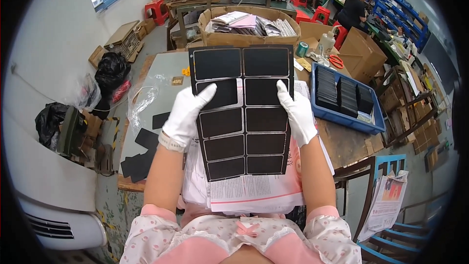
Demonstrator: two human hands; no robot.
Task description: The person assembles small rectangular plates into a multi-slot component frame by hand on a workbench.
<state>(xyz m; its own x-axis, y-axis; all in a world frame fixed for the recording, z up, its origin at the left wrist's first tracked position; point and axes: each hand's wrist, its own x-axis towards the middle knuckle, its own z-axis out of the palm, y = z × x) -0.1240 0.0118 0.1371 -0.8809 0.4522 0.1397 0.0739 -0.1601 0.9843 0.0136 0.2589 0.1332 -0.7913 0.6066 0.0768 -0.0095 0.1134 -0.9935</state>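
Observation:
A black die-cut sheet (221,122), with rectangular panels in two columns outlined by light gaps, is held up in front of me by both hands. My left hand (188,110), in a white glove, grips its left edge with the thumb on the front. At the right edge my right hand (298,115), also gloved, holds it the same way; the fingers behind are hidden. Some panels sit slightly askew. Printed paper (259,193) lies beneath the sheet in a stack. Loose black cards (139,165) are scattered on the table beside my left forearm.
To the right stands a blue tray (348,124) with rows of black cards (348,99). Beyond it are red-handled scissors (336,61), a bottle (326,43) and a green tape roll (302,49). A large carton (210,37) of scrap sits ahead. A chair (375,166) is at the near right.

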